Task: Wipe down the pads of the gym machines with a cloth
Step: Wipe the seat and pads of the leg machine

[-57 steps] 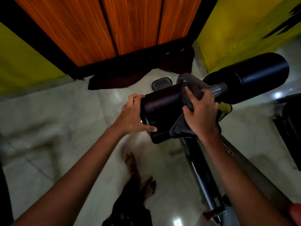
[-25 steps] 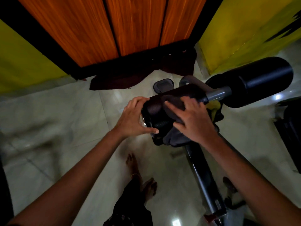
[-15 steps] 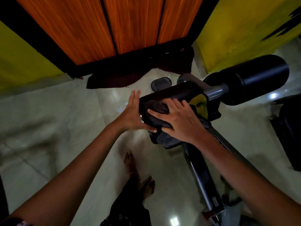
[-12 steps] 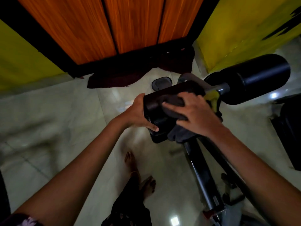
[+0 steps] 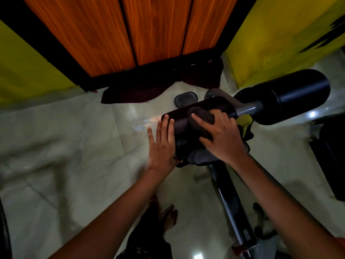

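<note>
Head view, the only one I have. My right hand (image 5: pixel 222 135) has its grip spread over the cloth (image 5: pixel 202 116), fingers curled round the bunched fold and pressing it onto the top of the near pad (image 5: pixel 182 120). The cloth drapes over the roller and hangs off the near side. My left hand (image 5: pixel 162 144) is open, fingers straight, flat against the left end of that pad to steady it, holding nothing.

How far along? I'd say mid-wipe on this one roller: the cloth sits on the middle, the bare left stretch shows beside it, and I can't tell clean from unclean in this light. The right pad (image 5: pixel 291 94), across the grey bar (image 5: pixel 249 108), has no cloth on it, so I judge it is yet to do, along with whatever other machines there are.

Around me: a sandal (image 5: pixel 185 99) on the floor (image 5: pixel 74 146) just beyond the near pad, a dark mat (image 5: pixel 141 92) at the foot of the door (image 5: pixel 130 30), yellow walls either side. My own foot (image 5: pixel 169 215) stands beside the machine's frame (image 5: pixel 229 202). Something yellow (image 5: pixel 244 119) sits between the pads; I can't make it out. Nothing blocks the wipe.
</note>
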